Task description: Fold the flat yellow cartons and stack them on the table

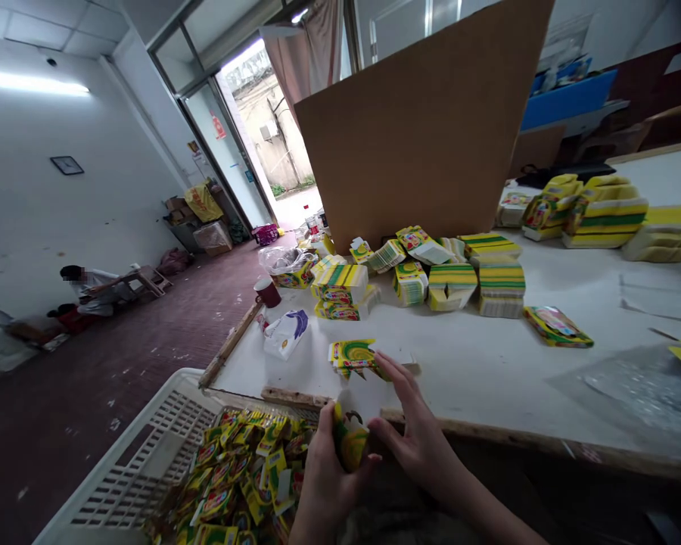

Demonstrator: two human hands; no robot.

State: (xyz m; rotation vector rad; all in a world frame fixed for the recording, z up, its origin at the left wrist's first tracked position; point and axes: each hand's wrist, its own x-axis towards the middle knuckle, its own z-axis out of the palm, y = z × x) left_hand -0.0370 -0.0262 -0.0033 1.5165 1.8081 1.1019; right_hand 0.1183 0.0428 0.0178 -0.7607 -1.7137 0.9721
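Observation:
My left hand (332,473) is closed around a small yellow-and-green carton (352,445), its top end opened out with white inner flaps showing. My right hand (412,420) is open, fingers stretched forward and thumb apart, close to that carton's right side. Its fingertips reach the right end of a small pile of flat yellow-green cartons (352,353) on the white table; whether they touch it I cannot tell. Below and left of my hands, a white plastic basket (147,446) holds many small yellow cartons (244,477).
Bundles of flat cartons (502,286) stand along the table's back, before a large cardboard sheet (420,129). A tissue pack (285,333) and a mug (268,291) sit at left. Clear plastic (629,386) lies at right. A person (94,288) sits low by the far wall.

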